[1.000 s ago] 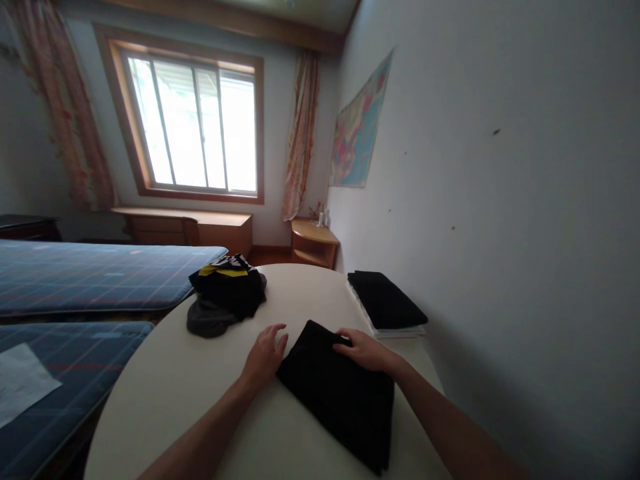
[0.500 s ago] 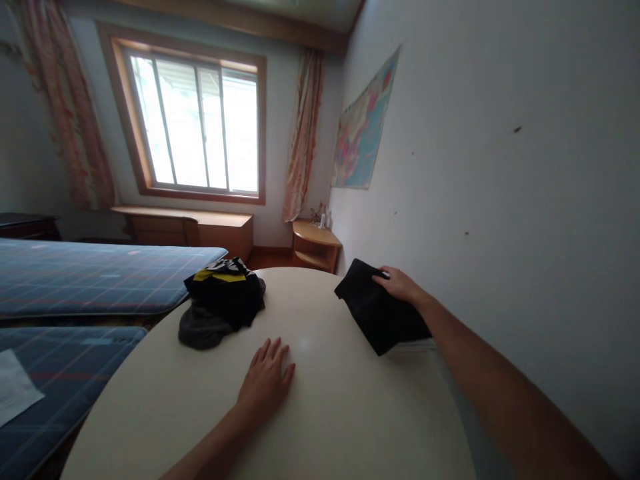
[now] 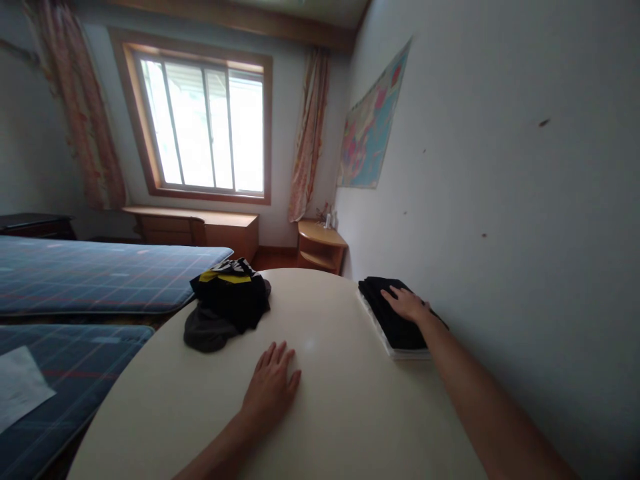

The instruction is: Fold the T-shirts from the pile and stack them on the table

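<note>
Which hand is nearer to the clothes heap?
Left. The left hand lies just short of the clothes heap; the right hand is across the table, on the folded black cloth.

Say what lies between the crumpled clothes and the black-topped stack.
In the head view, bare white tabletop separates the crumpled clothes from the black-topped stack.

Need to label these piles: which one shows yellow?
The messy, yellow-banded pile at left; the folded pile under the right hand shows just black and white.
</note>
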`<state>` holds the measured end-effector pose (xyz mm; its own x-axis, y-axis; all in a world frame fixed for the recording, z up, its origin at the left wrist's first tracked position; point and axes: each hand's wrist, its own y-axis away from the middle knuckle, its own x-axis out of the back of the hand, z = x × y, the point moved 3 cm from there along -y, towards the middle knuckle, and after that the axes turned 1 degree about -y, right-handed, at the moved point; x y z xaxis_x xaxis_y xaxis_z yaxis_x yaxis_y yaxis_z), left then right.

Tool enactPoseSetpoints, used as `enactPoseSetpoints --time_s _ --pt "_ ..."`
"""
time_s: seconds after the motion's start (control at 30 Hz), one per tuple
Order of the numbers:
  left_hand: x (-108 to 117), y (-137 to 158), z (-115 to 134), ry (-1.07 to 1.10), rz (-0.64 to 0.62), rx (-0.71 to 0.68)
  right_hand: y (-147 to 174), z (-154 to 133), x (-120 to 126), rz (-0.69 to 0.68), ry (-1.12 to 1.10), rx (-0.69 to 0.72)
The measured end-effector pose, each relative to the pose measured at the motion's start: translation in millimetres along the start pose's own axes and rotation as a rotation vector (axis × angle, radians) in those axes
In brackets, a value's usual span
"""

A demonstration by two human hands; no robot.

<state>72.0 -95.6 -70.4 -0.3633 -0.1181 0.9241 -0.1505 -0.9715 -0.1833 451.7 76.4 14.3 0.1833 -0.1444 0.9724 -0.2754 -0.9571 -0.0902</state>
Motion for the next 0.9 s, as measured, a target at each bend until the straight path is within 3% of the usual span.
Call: enactPoseSetpoints --time_s 0.2,0.33,0.43,0.53,0.7,0.83,0.9 --pt "4 1 3 -0.014 0.020 0.007 36 -23 -16 0.056 0.166 0.057" --pt "2 -1 -1 0.000 0.043 -0.003 72 -62 -26 0.080 0.111 0.169" --pt "1 -1 -3 0.011 0.059 -0.006 114 -100 -54 0.028 0.056 0.294" --pt "-1 -3 -3 0.018 0.086 -0.011 155 -125 -89 -0.114 -0.015 0.352" --pt "5 -15 -16 -0.025 0.135 -0.001 182 -125 -104 -0.089 -0.062 0.362" --pt "24 -25 -50 -0.147 0.293 0.098 180 -116 -96 -0.118 -0.090 0.423" --pt "27 -28 -67 -0.182 0.295 0.165 180 -114 -93 -0.137 -0.096 0.433"
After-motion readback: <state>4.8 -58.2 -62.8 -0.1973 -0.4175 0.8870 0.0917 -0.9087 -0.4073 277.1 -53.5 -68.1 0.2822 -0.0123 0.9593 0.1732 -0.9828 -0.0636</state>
